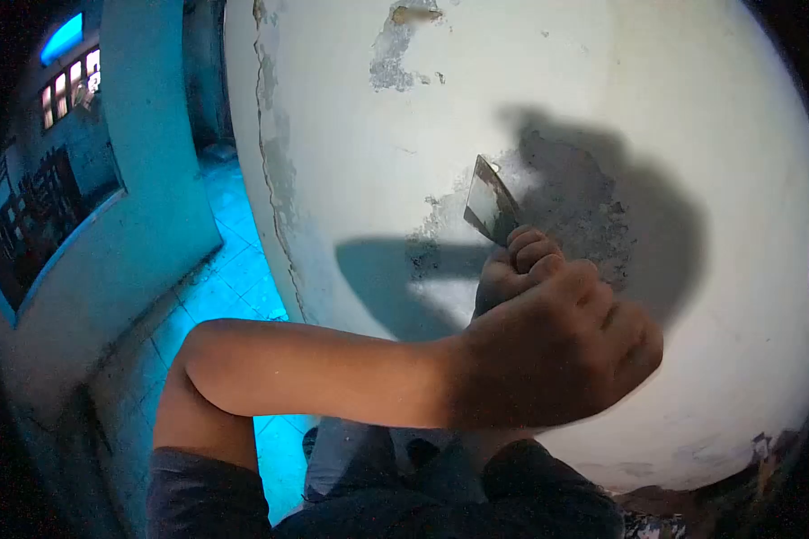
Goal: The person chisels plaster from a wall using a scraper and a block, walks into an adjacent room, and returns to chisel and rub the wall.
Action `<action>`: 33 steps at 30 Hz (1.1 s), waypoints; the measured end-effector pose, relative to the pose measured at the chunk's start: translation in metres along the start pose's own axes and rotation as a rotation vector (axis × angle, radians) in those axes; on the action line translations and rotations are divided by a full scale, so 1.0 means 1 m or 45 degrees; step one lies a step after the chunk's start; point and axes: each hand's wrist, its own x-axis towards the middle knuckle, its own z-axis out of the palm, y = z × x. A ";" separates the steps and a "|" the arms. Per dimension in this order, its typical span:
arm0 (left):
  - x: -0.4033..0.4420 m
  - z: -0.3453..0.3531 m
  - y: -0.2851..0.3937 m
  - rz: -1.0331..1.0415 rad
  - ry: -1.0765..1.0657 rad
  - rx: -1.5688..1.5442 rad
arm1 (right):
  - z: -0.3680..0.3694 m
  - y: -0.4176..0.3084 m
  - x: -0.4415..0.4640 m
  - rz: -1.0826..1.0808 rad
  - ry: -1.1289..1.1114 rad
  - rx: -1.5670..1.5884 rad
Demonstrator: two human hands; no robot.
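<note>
A metal putty scraper (493,202) has its blade angled up and left, close to a rough peeled patch (584,193) on the pale wall. My right hand (517,265) is closed around the scraper just below the blade. Crossing in front from the left, my left arm brings my left hand (566,346), a closed fist, up against the right one, in line with the handle. The handle itself is hidden inside the two hands. Whether the blade edge touches the wall I cannot tell.
The pale wall (692,108) has more flaked paint near the top and a long vertical crack (265,153) at left. Farther left are a doorway with blue-lit floor tiles (234,216), a low partition wall (153,225) and a barred window (70,87). Rubble (665,516) shows at bottom right.
</note>
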 end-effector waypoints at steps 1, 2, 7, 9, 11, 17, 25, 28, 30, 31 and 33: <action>0.002 -0.003 0.003 0.000 0.010 0.008 | 0.010 0.005 -0.003 -0.010 0.170 0.047; 0.003 -0.008 0.009 0.029 0.110 -0.059 | 0.020 0.011 -0.007 -0.021 0.357 0.093; 0.002 -0.011 0.003 0.039 -0.050 0.175 | -0.004 0.027 -0.015 -0.004 0.134 -0.548; -0.001 -0.003 0.005 0.024 0.205 -0.089 | -0.005 0.025 -0.012 -0.089 0.082 -0.153; -0.003 0.000 -0.005 -0.043 -0.074 0.035 | 0.011 0.019 -0.010 -0.069 0.288 -0.121; -0.001 -0.004 0.000 -0.012 0.039 -0.033 | 0.019 0.017 -0.007 -0.095 0.363 -0.159; -0.001 -0.006 0.001 0.020 -0.117 0.132 | 0.028 0.015 -0.003 -0.110 0.471 -0.149; -0.001 -0.004 0.009 0.024 0.058 0.023 | 0.028 0.022 -0.003 -0.092 0.486 -0.121; -0.001 -0.001 -0.001 -0.012 -0.027 0.043 | 0.017 0.016 -0.006 -0.074 0.413 -0.137; -0.001 -0.001 -0.005 -0.042 -0.108 0.082 | 0.011 0.015 -0.006 -0.067 0.335 -0.135; 0.000 0.000 0.006 -0.014 -0.059 0.084 | 0.003 0.017 -0.004 -0.075 0.211 -0.122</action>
